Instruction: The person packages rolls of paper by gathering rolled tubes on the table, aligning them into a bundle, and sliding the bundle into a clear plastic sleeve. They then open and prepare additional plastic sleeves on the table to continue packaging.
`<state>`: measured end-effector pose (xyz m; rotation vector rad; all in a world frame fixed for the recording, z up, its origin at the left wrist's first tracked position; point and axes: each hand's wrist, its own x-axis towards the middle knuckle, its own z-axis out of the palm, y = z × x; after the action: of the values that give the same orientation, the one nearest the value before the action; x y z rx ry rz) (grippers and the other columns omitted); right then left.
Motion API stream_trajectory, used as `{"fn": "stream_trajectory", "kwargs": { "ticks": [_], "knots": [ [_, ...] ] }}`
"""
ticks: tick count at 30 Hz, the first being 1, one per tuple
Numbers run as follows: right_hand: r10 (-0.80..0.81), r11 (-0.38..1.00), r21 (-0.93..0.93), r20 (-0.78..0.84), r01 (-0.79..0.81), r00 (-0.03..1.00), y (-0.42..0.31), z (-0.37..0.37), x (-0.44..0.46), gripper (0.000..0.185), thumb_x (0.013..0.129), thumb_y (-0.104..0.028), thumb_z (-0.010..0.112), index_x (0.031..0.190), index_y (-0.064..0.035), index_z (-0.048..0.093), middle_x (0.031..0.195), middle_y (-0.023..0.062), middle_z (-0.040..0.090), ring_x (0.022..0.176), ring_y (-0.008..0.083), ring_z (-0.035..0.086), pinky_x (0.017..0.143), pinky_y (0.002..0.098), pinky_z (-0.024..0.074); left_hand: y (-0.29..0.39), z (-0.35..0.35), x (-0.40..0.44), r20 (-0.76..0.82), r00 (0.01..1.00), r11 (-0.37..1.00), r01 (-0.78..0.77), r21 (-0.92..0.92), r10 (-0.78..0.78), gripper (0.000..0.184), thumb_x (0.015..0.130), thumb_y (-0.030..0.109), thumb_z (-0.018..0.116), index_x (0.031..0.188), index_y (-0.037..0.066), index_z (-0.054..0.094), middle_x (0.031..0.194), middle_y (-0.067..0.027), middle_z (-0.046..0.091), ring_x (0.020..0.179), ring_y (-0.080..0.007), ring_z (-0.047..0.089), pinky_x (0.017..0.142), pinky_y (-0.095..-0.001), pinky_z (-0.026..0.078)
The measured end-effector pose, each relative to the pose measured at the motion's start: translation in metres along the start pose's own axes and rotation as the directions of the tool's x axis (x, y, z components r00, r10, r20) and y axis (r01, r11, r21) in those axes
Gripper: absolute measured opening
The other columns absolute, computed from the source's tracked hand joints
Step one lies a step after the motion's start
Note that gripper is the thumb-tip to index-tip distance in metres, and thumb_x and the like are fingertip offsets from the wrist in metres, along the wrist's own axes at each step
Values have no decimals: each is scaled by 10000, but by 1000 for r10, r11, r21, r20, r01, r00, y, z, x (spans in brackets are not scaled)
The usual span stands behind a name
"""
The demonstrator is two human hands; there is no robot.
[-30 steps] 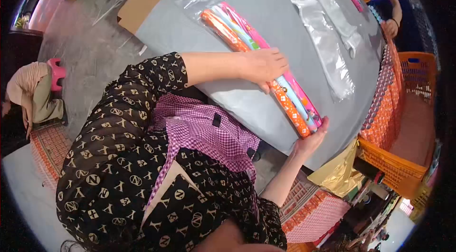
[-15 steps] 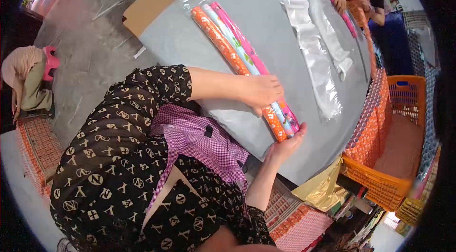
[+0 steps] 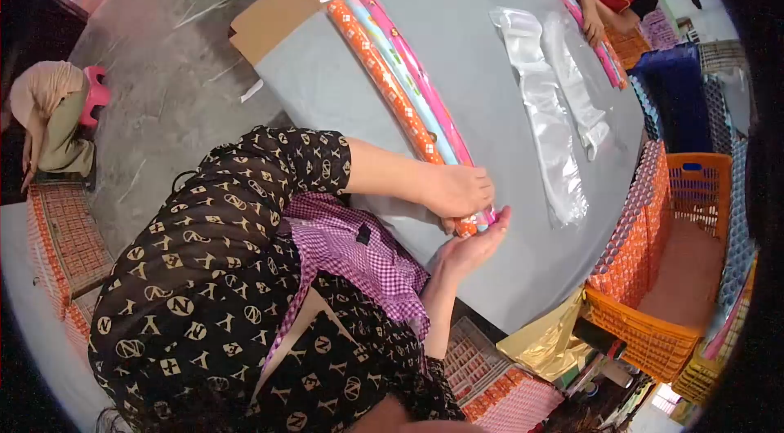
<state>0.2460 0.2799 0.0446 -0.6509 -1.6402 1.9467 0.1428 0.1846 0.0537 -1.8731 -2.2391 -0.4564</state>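
Note:
Three rolls of patterned wrapping paper lie side by side on the grey table: an orange roll [image 3: 384, 78], a pale blue roll [image 3: 400, 62] and a pink roll [image 3: 416, 74]. Shiny clear plastic appears to cover them. My left hand [image 3: 461, 190] is closed over the rolls near their near end, knuckles up. Below it, my right hand [image 3: 478, 245] has its palm against the roll ends, with the fingers stretched out alongside. The hands hide part of the near ends.
Two clear plastic sleeves [image 3: 543, 115] lie flat on the table [image 3: 327, 82]. Across it, a co-worker's hand [image 3: 594, 27] rests on other rolls [image 3: 608, 66]. An orange crate [image 3: 645, 331] stands at the right edge. Another person [image 3: 53, 115] sits low at the left.
My left hand has shifted toward the near end of the rolls. Loose plastic past their far end shows less. The co-worker's raised orange roll now lies down with the others.

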Motion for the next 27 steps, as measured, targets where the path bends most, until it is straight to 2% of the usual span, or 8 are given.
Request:
{"fn": "stream_trajectory", "kwargs": {
  "ticks": [6, 8, 10, 12, 16, 21, 23, 27],
  "knots": [
    [47, 997, 63, -5, -46, 999, 1, 17, -15, 578, 1011, -368, 321, 1429, 31, 297, 1465, 170, 316, 1328, 282, 351, 1079, 413, 322, 1, 17, -6, -94, 994, 999, -45, 16, 46, 172, 793, 142, 519, 868, 12, 604, 916, -90, 577, 865, -228, 550, 782, -334, 427],
    [-8, 995, 95, 26, 5, 1000, 5, 16, -16, 549, 1012, -321, 342, 1429, 34, 293, 1472, 173, 305, 1327, 280, 356, 1084, 413, 319, -3, 14, -10, -128, 991, 999, -39, -2, 38, 203, 760, 166, 578, 894, 15, 595, 918, -92, 575, 860, -237, 548, 790, -347, 430],
    [30, 988, 149, 34, -34, 999, 1, 15, -12, 529, 1010, -305, 354, 1419, 27, 307, 1454, 167, 327, 1323, 270, 359, 1082, 405, 321, -4, -5, -9, 19, 1000, 962, 25, -271, -21, 573, 585, 256, 773, 1055, 11, 556, 1009, -116, 568, 918, -283, 542, 846, -400, 432],
    [39, 987, 157, 46, -46, 998, 10, -5, -7, 505, 1009, -279, 373, 1411, 21, 313, 1433, 164, 359, 1323, 267, 363, 1087, 400, 319, -8, -21, -11, 47, 999, 949, 33, -315, -20, 893, 462, 336, 852, 1195, -12, 480, 1206, -183, 522, 1130, -362, 489, 974, -466, 385],
    [69, 975, 212, -23, -62, 997, 18, -39, -5, 504, 1011, -282, 391, 1403, 26, 314, 1421, 184, 390, 1328, 295, 372, 1107, 412, 302, -37, -50, -48, 189, 974, 986, 146, -85, -128, 1069, 530, 426, 838, 1370, -12, 343, 1426, -231, 352, 1367, -422, 257, 1121, -543, 199],
    [302, 864, 417, 22, -283, 953, 0, -24, -25, 534, 1011, -346, 388, 1389, 26, 324, 1430, 223, 369, 1325, 324, 370, 1109, 447, 306, -83, -58, -96, 187, 959, 975, 196, 101, -212, 1081, 511, 455, 842, 1362, -4, 357, 1340, -212, 441, 1309, -400, 360, 1109, -532, 232],
    [321, 761, 533, 186, -370, 929, 3, -22, -28, 583, 1000, -390, 399, 1396, 26, 302, 1436, 237, 352, 1329, 342, 358, 1105, 479, 305, -88, -57, -99, 168, 966, 977, 175, 124, -194, 1055, 516, 468, 833, 1334, -23, 383, 1253, -199, 496, 1206, -378, 449, 1066, -499, 300],
    [358, 752, 529, 171, -392, 918, 2, -20, -27, 658, 979, -415, 437, 1429, 23, 239, 1476, 257, 261, 1378, 373, 250, 1146, 504, 207, -91, -42, -97, 137, 983, 992, 124, -18, -121, 993, 520, 523, 805, 1243, -60, 454, 1087, -169, 563, 1033, -335, 526, 933, -437, 387]
  ]
}}
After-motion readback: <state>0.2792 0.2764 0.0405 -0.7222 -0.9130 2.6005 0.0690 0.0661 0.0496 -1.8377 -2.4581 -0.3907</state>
